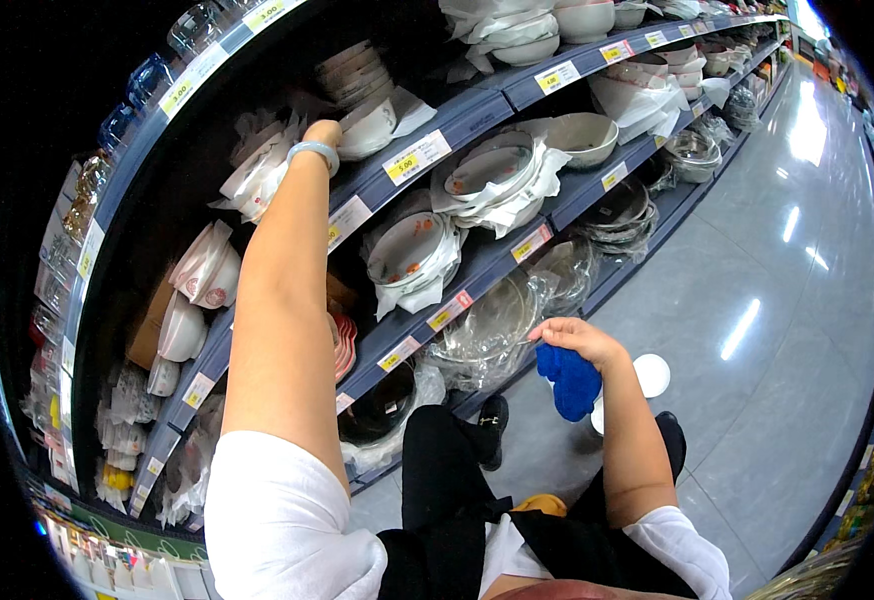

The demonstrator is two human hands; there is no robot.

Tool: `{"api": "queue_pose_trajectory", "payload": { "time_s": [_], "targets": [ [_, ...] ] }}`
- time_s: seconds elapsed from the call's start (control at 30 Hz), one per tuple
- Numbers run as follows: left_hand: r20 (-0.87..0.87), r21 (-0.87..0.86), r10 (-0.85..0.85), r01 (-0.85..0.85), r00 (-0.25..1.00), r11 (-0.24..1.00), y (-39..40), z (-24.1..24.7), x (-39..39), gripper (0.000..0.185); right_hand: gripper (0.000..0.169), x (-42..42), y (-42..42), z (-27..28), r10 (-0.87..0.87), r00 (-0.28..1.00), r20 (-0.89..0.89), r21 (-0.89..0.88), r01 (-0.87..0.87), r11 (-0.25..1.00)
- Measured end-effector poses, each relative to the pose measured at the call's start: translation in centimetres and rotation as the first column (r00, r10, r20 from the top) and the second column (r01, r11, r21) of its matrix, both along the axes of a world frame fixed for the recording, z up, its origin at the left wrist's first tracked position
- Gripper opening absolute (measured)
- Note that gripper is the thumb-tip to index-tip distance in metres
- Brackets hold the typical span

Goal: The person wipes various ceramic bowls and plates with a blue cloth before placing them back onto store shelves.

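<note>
My left hand (322, 136) reaches onto a shelf, beside a white ceramic bowl (368, 129) with a stack of bowls behind it. A pale bangle circles that wrist. Its fingertips are hidden, so whether they grip a bowl does not show. Left of the hand sit bowls wrapped in white paper (251, 180). My right hand (573, 337) is low in front of the lower shelf, holding a blue cloth (573, 384) that hangs from the palm.
Plastic-wrapped glass lids (486, 322) and paper-lined oval dishes (411, 251) fill the lower shelves. Price-tagged shelf edges (474, 112) run close by. A round white object (651, 375) stands near the tiled floor (767, 315). Drinking glasses (114, 127) line the upper shelf.
</note>
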State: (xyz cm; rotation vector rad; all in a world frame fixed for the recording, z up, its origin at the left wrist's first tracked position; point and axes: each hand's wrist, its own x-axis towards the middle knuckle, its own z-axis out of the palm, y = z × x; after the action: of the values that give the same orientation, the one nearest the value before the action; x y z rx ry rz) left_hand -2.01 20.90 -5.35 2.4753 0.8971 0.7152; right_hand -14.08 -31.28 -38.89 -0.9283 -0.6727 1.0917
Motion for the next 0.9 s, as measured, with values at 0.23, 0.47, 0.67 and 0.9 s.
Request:
{"api": "queue_pose_trajectory", "payload": {
  "time_s": [0.23, 0.47, 0.67, 0.9],
  "targets": [
    [-0.176, 0.394, -0.182, 0.239, 0.967, 0.888, -18.9, 0.0, -4.1, 0.056, 0.031, 0.3, -1.7, -0.4, -0.082, 0.987, 0.136, -0.108, 0.097, 0.989],
    [-0.218, 0.547, -0.219, 0.305, 0.951, 0.779, -17.3, -0.8, -3.6, 0.049, 0.033, 0.1, -1.1, -0.3, -0.069, 0.983, 0.17, -0.141, 0.094, 0.985],
    [-0.169, 0.574, -0.314, 0.353, 0.934, 0.739, -17.9, 1.6, -4.7, 0.043, 0.032, 0.4, -0.8, -1.0, -0.09, 0.982, 0.167, -0.122, 0.112, 0.986],
    [-0.247, 0.24, -0.492, 0.545, 0.834, 0.803, -17.9, 1.5, -6.2, 0.045, 0.032, 0.3, -1.0, -0.7, -0.084, 0.983, 0.164, -0.149, 0.109, 0.983]
  ]
}}
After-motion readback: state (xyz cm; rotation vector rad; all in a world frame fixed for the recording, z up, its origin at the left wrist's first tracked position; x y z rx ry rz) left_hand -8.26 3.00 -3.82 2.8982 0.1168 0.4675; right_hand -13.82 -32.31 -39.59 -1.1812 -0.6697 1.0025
